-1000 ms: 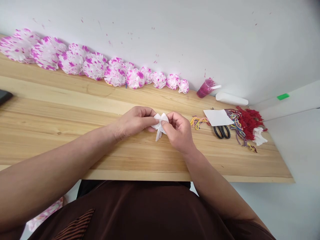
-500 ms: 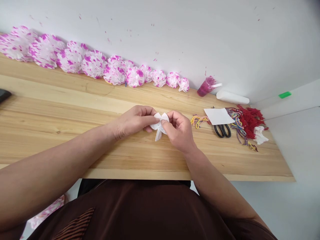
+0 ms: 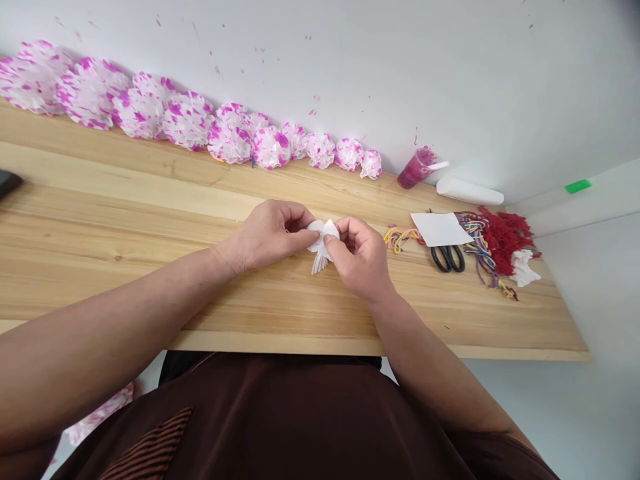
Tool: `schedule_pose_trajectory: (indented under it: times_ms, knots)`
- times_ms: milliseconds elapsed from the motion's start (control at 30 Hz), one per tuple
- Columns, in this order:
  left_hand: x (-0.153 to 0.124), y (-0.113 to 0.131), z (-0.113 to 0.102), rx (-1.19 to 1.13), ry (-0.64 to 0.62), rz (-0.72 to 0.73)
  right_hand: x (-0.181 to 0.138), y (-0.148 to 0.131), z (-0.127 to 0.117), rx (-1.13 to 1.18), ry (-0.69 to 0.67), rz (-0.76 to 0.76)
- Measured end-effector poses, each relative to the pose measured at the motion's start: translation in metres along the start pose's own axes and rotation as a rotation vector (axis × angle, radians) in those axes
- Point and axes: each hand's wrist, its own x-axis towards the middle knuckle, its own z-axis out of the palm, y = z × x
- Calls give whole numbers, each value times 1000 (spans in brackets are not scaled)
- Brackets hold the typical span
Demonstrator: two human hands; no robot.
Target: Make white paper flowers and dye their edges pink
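Observation:
Between my two hands, above the wooden table [image 3: 280, 313], is a small white pleated paper flower [image 3: 320, 262], its folded strips fanning out toward me. My left hand [image 3: 275, 230] pinches its left side between thumb and fingers. On the other side my right hand [image 3: 361, 257] grips it, the thumb pressed on the paper near the middle and the fingers curled behind. Parts of the paper are hidden by my fingertips.
White-and-magenta paper pompoms [image 3: 187, 120] line the wall, larger toward the left. At right are a cup of magenta liquid [image 3: 415, 170], a white roll [image 3: 470, 191], yarn strands [image 3: 400, 238], a white paper sheet [image 3: 440, 230] over black-handled scissors [image 3: 447, 259], and red yarn [image 3: 505, 237].
My fingers have shifted slightly on the white paper, and its upper petals and lower pleats have changed shape a little. The whole view has moved slightly.

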Motion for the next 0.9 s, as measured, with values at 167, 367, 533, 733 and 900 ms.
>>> schedule_pose_trajectory:
  times_ms: [167,367,533,733,900]
  knots:
    - [0,0,0,-39,-5,-7,0,0,0,-46,9,-34]
    - [1,-5,3,-20,17,43,0,-1,1,-55,30,-42]
    - [-1,-5,5,49,54,86,-1,0,1,-74,29,-52]
    - [-1,-1,1,-19,6,15,-1,0,1,-67,22,-45]
    - [-1,3,-2,-85,-45,-33,-1,-2,2,-30,-2,-54]
